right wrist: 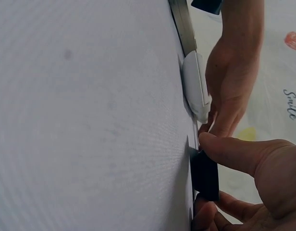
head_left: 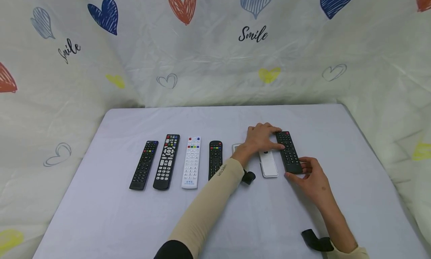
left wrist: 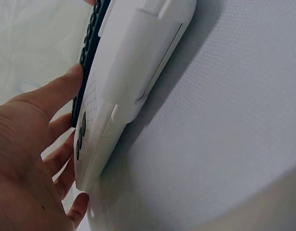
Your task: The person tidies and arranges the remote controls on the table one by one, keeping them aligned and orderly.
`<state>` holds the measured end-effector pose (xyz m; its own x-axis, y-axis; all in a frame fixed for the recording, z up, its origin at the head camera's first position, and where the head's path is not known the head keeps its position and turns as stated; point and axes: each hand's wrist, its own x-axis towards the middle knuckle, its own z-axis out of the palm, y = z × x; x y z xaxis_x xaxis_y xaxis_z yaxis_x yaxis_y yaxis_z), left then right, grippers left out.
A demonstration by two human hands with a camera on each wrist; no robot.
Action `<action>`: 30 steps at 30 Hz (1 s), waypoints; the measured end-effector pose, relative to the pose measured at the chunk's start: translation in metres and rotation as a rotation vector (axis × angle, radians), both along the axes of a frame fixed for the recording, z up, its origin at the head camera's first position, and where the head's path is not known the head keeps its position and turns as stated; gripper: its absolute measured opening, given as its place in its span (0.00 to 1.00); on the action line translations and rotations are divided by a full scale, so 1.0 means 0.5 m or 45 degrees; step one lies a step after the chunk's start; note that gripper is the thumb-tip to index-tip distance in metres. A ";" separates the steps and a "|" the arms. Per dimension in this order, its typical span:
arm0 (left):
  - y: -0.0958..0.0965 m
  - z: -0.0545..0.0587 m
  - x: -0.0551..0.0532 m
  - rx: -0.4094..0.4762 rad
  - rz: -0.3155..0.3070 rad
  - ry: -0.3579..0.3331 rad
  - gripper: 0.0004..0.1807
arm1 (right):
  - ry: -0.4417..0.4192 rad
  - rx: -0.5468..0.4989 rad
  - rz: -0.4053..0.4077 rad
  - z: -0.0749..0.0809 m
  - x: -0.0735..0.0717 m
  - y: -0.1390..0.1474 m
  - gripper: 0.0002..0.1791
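Observation:
A black remote control [head_left: 289, 152] with rows of small buttons is at the right end of a row of remotes. My left hand [head_left: 262, 137] holds its far end, thumb on the left edge and a finger at the top. At the near end, my right hand [head_left: 313, 178] grips it between thumb and fingers. In the right wrist view, the dark end [right wrist: 204, 175] of this remote sits between the right thumb and fingers. Just left of it lies a white remote [head_left: 268, 165], partly under my left hand; the left wrist view shows its white casing [left wrist: 138, 53] close up.
Farther left lie a slim black remote [head_left: 143, 165], a larger black remote [head_left: 166, 162], a white remote [head_left: 191, 163] and another black remote [head_left: 215, 156], partly behind my left sleeve [head_left: 208, 203]. A light-coloured remote [head_left: 235, 147] is mostly hidden by the left wrist. White cloth covers the table [head_left: 101, 221].

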<state>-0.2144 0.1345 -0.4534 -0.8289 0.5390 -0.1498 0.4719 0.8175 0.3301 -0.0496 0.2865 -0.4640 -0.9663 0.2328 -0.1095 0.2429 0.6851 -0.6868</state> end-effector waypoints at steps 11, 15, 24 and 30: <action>-0.001 0.001 0.010 -0.021 0.008 0.005 0.38 | 0.001 -0.006 -0.007 -0.005 0.003 0.000 0.44; -0.003 0.005 0.011 -0.019 0.015 0.011 0.39 | 0.025 -0.010 -0.004 -0.006 0.001 -0.001 0.43; -0.005 0.024 0.018 0.009 0.007 -0.038 0.39 | 0.029 -0.002 -0.050 0.002 0.004 0.000 0.44; -0.025 0.058 0.033 0.019 0.059 0.063 0.38 | 0.090 0.025 -0.104 0.014 -0.003 -0.002 0.42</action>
<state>-0.1980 0.1220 -0.4245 -0.8593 0.5015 -0.1004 0.4495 0.8341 0.3197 -0.0514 0.2856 -0.4572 -0.9492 0.3125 -0.0363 0.2497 0.6783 -0.6910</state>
